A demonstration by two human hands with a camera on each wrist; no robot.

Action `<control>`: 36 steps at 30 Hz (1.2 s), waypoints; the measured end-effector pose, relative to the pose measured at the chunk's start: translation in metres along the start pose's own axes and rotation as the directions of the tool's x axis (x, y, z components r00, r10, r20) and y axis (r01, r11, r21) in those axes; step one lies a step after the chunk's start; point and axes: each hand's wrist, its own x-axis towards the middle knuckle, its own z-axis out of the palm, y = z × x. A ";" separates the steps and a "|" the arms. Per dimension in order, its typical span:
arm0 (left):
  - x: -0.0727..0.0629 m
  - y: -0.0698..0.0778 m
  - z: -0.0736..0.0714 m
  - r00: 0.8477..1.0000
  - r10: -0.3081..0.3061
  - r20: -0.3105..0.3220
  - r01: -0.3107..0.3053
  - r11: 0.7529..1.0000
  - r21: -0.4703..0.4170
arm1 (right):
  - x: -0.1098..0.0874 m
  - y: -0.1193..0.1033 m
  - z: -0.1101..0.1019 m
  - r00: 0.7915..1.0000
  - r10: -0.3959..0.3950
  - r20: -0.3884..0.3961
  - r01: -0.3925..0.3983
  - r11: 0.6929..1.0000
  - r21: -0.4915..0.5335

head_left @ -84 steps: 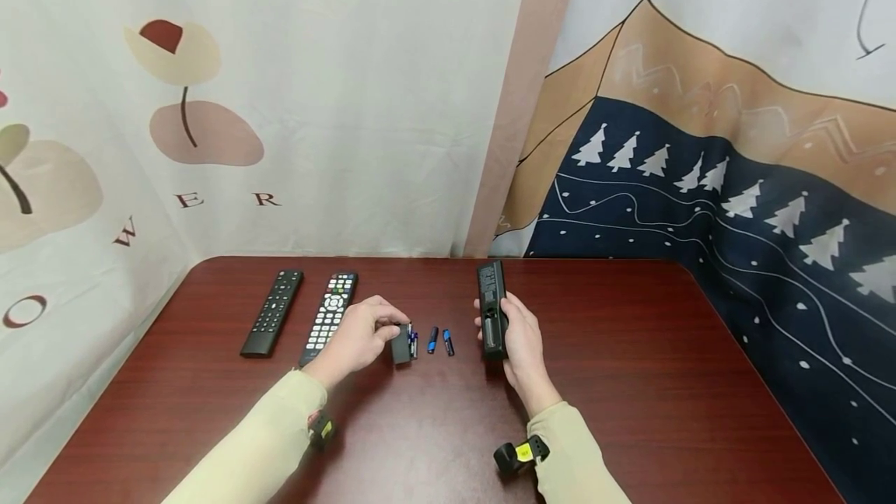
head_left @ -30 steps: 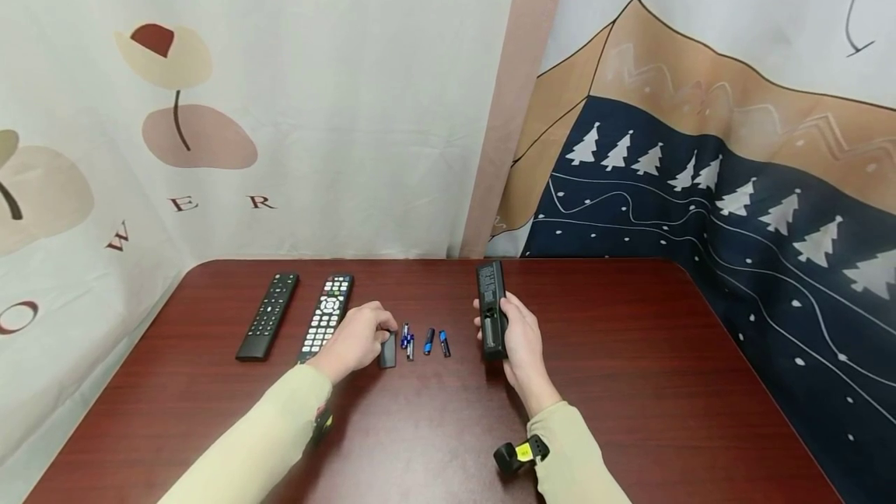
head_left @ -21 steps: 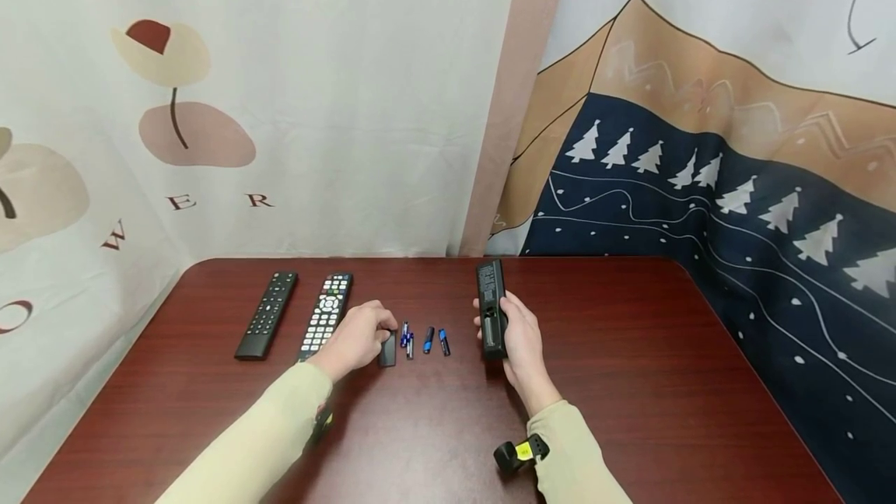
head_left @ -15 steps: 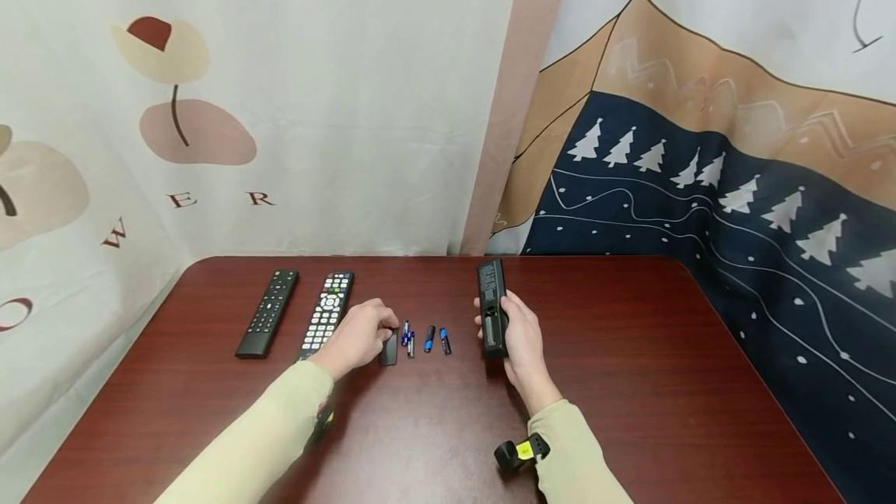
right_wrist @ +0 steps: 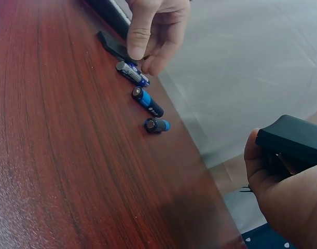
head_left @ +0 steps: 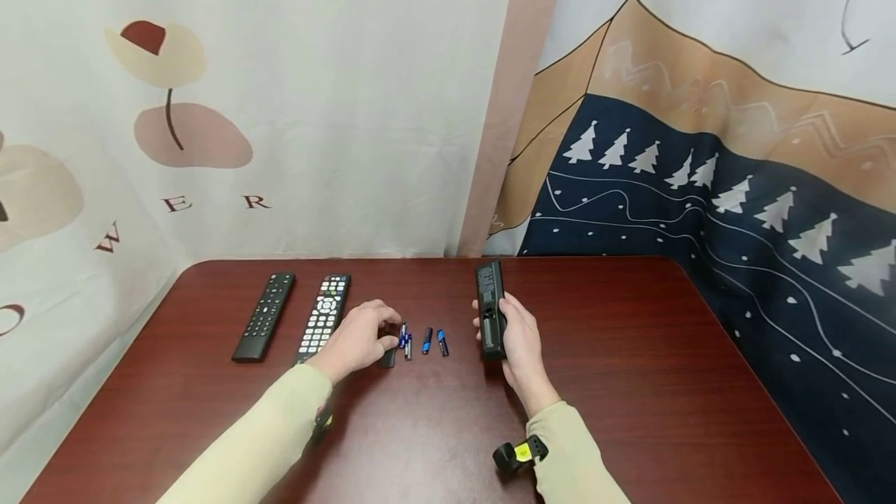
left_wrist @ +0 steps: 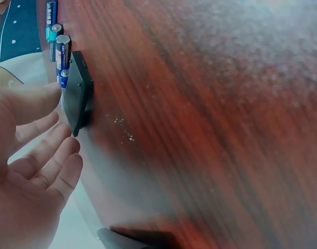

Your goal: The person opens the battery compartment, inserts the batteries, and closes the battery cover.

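My right hand [head_left: 520, 337] holds a black remote control [head_left: 489, 286] upright, back towards me. Its battery compartment is uncovered, and a pale strip shows inside. Over the table my left hand [head_left: 357, 337] has loosely bent fingers, thumb apart from them, with nothing between. Below it lies a dark battery cover [head_left: 387, 361], partly hidden by the hand. The left thumb tip is right at two blue-and-silver batteries [head_left: 408, 348], clearer in the right wrist view as silver batteries [right_wrist: 131, 73]. To their right lie a blue-and-black battery [head_left: 427, 341] and a second such battery [head_left: 443, 343].
A black remote [head_left: 264, 317] lies at the left of the brown table [head_left: 630, 379]. Beside it is a remote with white buttons [head_left: 325, 313], partly behind the left hand. A printed curtain [head_left: 336, 99] hangs along the table's back edge.
My left hand has set the battery cover down left of the batteries and let go of it. Its fingers have since spread and shifted right towards the silver batteries. The right hand stays put.
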 end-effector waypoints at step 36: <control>0.008 0.003 0.003 0.997 0.016 0.072 -0.017 1.000 0.018 | 0.003 -0.001 -0.001 1.000 0.020 -0.018 -0.019 1.000 0.012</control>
